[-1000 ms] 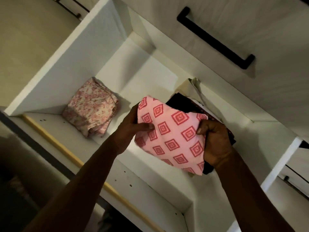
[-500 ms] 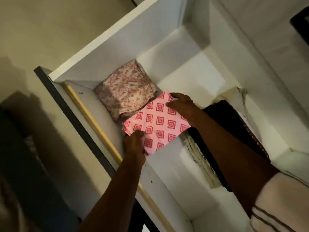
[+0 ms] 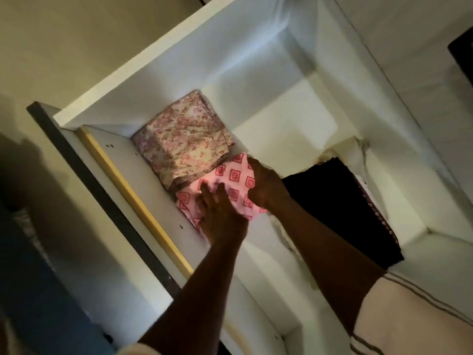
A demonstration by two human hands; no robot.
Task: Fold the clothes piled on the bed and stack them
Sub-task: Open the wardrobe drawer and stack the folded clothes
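White walls of a drawer (image 3: 163, 62) box in three folded pieces. At its left, a floral cloth (image 3: 184, 139) lies flat. Touching that one's near edge, the pink diamond-print cloth (image 3: 234, 175) sits on the drawer floor. Your left hand (image 3: 220, 213) rests flat on top of it, fingers straight, and your right hand (image 3: 265, 185) grips its far edge with curled fingers. A dark cloth (image 3: 343, 208) lies further right.
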